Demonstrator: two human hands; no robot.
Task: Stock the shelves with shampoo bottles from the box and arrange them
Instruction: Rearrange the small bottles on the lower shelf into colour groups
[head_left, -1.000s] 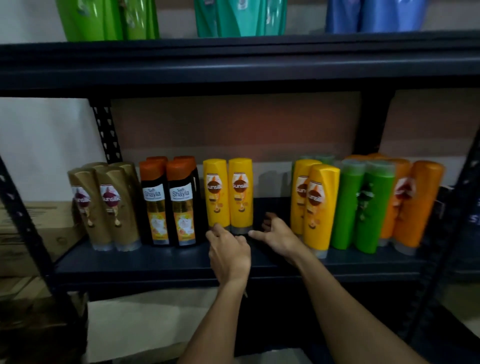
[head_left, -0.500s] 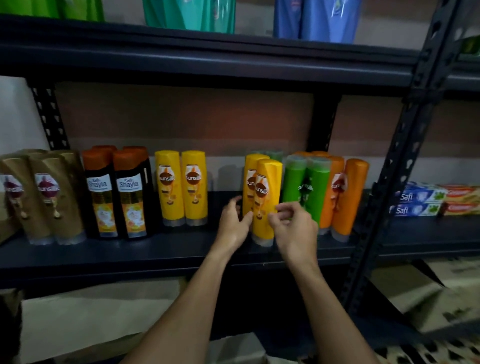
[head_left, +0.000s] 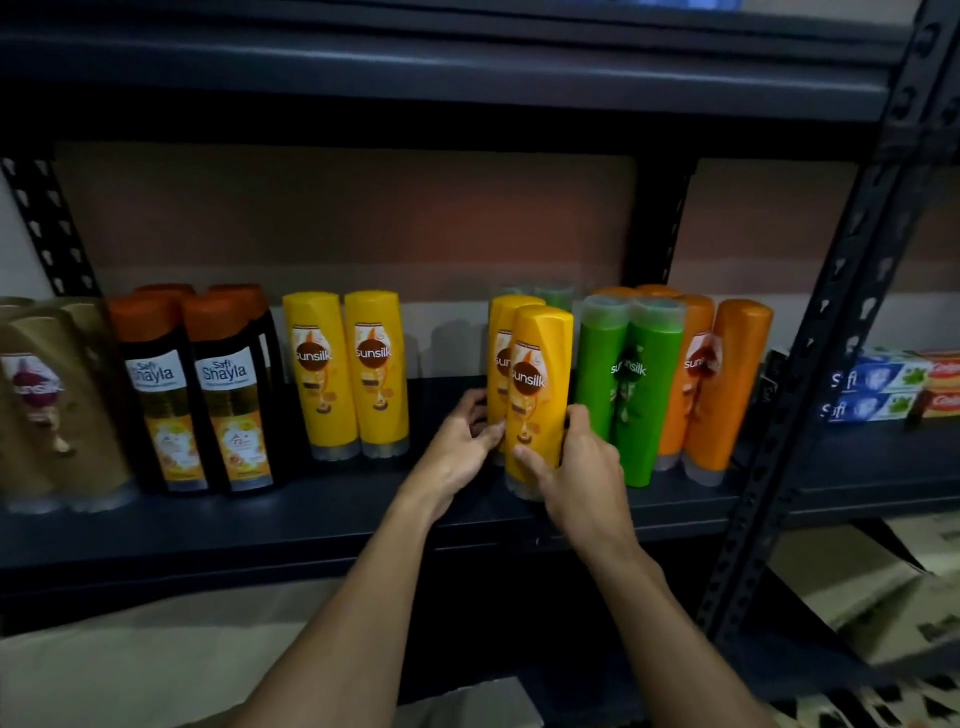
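Shift rightward from shelf (head_left: 260, 519) gap: left hand (head_left: 460, 447), right hand (head_left: 582, 467), fingers gripping yellow pair (head_left: 530, 384); regrouping beside other yellows (head_left: 348, 374) likely.

Dark metal shelf (head_left: 208, 525), upright shampoo bottles (head_left: 374, 374) in coloured groups along it.

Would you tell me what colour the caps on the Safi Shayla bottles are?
Orange; the caps show best in the head view.
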